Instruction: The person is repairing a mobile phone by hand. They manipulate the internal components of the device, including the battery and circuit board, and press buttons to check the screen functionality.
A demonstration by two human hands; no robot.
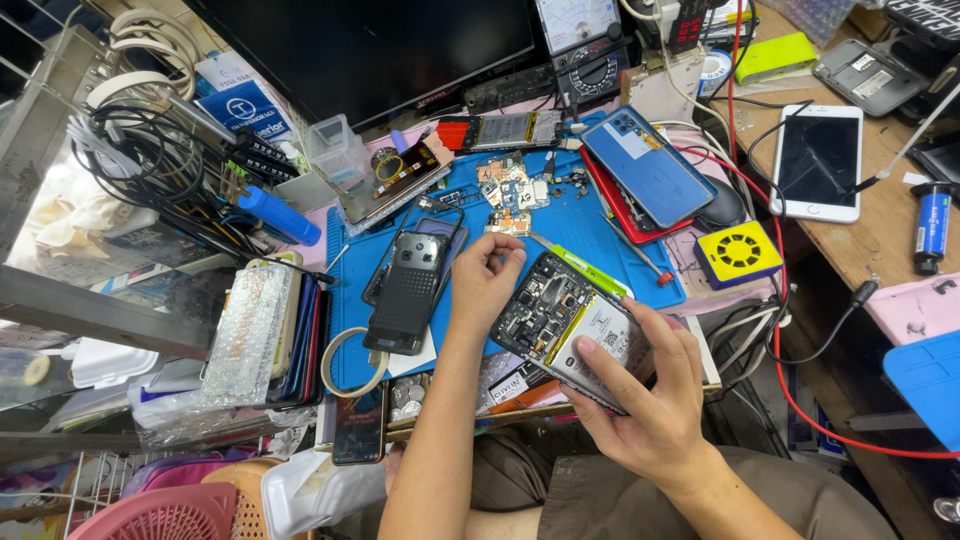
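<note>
Your right hand gripped the opened phone, back cover off and battery showing, just below the centre of the frame. Your left hand hovered beside its upper edge, fingertips pinched narrow around something too small to tell, above the blue mat on the bench.
</note>
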